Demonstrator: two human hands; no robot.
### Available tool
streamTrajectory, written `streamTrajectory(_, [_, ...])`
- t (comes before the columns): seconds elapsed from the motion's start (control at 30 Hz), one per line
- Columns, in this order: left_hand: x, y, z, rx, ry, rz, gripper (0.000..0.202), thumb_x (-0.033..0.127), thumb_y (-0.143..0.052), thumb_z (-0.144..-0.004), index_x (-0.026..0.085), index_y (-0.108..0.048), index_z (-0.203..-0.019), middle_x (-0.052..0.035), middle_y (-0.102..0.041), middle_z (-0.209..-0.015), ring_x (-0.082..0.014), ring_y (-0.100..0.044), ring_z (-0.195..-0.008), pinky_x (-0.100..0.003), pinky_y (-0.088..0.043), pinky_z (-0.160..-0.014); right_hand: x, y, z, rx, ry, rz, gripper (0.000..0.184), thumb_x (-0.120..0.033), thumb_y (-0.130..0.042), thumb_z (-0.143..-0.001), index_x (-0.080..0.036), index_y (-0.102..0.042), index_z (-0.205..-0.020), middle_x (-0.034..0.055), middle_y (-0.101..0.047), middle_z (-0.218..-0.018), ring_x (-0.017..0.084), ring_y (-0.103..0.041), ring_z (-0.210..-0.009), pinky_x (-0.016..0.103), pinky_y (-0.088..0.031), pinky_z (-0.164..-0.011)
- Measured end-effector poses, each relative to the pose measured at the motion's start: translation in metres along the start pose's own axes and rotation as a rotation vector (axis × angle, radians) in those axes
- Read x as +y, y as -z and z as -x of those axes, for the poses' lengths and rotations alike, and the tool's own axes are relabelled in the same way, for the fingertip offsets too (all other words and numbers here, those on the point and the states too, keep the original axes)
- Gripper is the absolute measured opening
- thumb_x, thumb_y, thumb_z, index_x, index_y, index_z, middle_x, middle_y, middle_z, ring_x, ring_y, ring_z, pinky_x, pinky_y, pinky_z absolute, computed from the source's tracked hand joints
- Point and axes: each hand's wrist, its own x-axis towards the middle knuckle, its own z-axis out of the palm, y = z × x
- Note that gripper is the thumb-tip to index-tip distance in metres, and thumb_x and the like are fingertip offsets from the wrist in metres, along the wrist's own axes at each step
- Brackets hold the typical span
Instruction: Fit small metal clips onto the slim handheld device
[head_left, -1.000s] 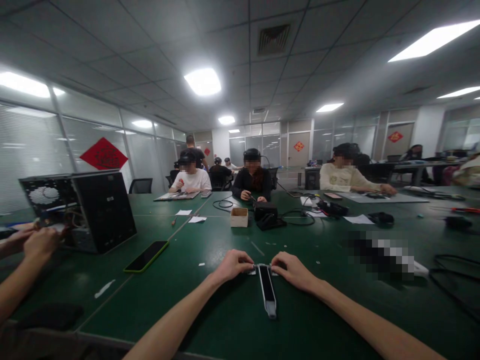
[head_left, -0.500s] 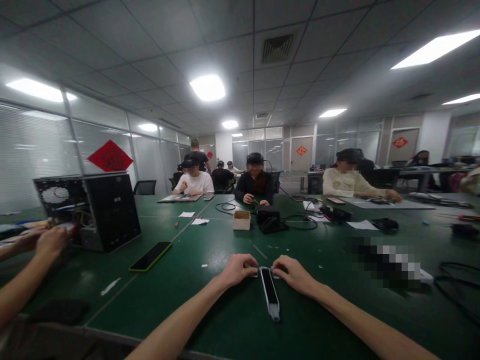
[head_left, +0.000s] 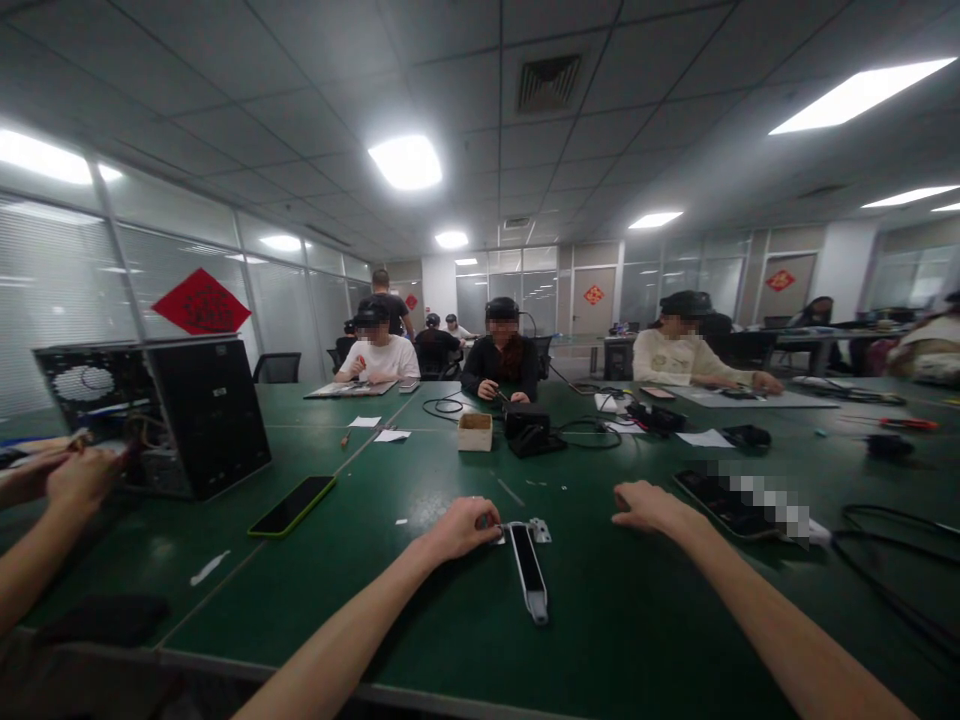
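On the dark green tabletop (head_left: 615,640) just before me, a long, narrow device with a pale grey rim and black face (head_left: 529,562) is lying slightly slanted, a silvery metal tab (head_left: 540,531) sticking out at its far right. At its far left, my left hand (head_left: 469,527) is bringing thumb and fingers nearly together, gripping or merely touching, I cannot tell; my empty right hand (head_left: 654,508) is spreading loosely near a partly blurred black oblong object (head_left: 721,505).
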Motion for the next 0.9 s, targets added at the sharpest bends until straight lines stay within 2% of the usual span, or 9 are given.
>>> streamTrajectory(0.07, [0.001, 0.0, 0.0, 0.015, -0.021, -0.014, 0.016, 0.032, -0.057, -0.084, 0.017, -0.063, -0.089, -0.0005, -0.061, -0.084, -0.0121, -0.054, -0.072, -0.022, -0.04, -0.065, 0.011, -0.002, -0.001, -0.056, -0.001, -0.07, 0.018, -0.028, -0.064, -0.071, -0.018, -0.064, -0.087, 0.0101, -0.061, -0.097, 0.024, -0.06, -0.085, 0.032, -0.045, -0.067])
streamTrajectory(0.13, [0.001, -0.001, 0.0, 0.027, -0.039, -0.024, 0.017, 0.032, -0.056, -0.084, 0.018, -0.063, -0.089, -0.0002, -0.061, -0.082, -0.0121, -0.054, -0.071, -0.022, -0.04, -0.065, 0.016, -0.005, -0.001, -0.055, 0.038, -0.125, 0.013, -0.022, -0.063, -0.069, -0.019, -0.065, -0.082, 0.009, -0.062, -0.096, 0.022, -0.061, -0.084, 0.03, -0.044, -0.066])
streamTrajectory(0.27, [-0.003, -0.004, -0.002, 0.036, -0.056, -0.028, 0.017, 0.033, -0.055, -0.084, 0.018, -0.063, -0.089, -0.0002, -0.061, -0.083, -0.0122, -0.054, -0.072, -0.022, -0.04, -0.066, 0.014, -0.005, -0.003, -0.039, 0.107, -0.2, 0.011, -0.018, -0.06, -0.068, -0.017, -0.065, -0.078, 0.0071, -0.064, -0.088, 0.019, -0.061, -0.077, 0.028, -0.043, -0.063])
streamTrajectory(0.37, [-0.006, -0.008, -0.005, 0.04, -0.068, -0.025, 0.015, 0.031, -0.055, -0.084, 0.018, -0.062, -0.089, -0.0003, -0.061, -0.083, -0.0119, -0.053, -0.071, -0.022, -0.04, -0.065, -0.001, -0.003, 0.0, 0.032, 0.2, -0.228, 0.01, -0.018, -0.058, -0.07, -0.016, -0.064, -0.078, 0.0066, -0.064, -0.083, 0.017, -0.059, -0.073, 0.027, -0.042, -0.063])
streamTrajectory(0.47, [-0.009, -0.011, -0.007, 0.059, -0.073, -0.023, 0.014, 0.029, -0.056, -0.083, 0.018, -0.062, -0.089, -0.0003, -0.06, -0.08, -0.0118, -0.052, -0.069, -0.022, -0.039, -0.064, -0.026, -0.004, 0.007, 0.102, 0.375, -0.295, 0.015, -0.018, -0.055, -0.072, -0.016, -0.064, -0.083, 0.005, -0.064, -0.082, 0.016, -0.057, -0.073, 0.026, -0.042, -0.066])
streamTrajectory(0.63, [-0.011, -0.013, -0.008, 0.059, -0.072, -0.015, 0.016, 0.031, -0.054, -0.084, 0.018, -0.062, -0.088, -0.0007, -0.06, -0.081, -0.012, -0.051, -0.068, -0.023, -0.04, -0.064, -0.063, -0.015, 0.018, 0.101, 0.522, -0.402, 0.02, -0.024, -0.052, -0.078, -0.016, -0.065, -0.091, 0.0034, -0.063, -0.087, 0.014, -0.056, -0.075, 0.026, -0.045, -0.068])
streamTrajectory(0.9, [-0.012, -0.014, -0.008, 0.077, -0.089, -0.032, 0.014, 0.03, -0.054, -0.084, 0.018, -0.061, -0.087, 0.0001, -0.058, -0.079, -0.0116, -0.051, -0.067, -0.022, -0.039, -0.064, -0.085, -0.026, 0.025, 0.195, 0.635, -0.406, 0.02, -0.026, -0.049, -0.086, -0.018, -0.067, -0.091, 0.0047, -0.06, -0.092, 0.014, -0.055, -0.08, 0.027, -0.046, -0.072])
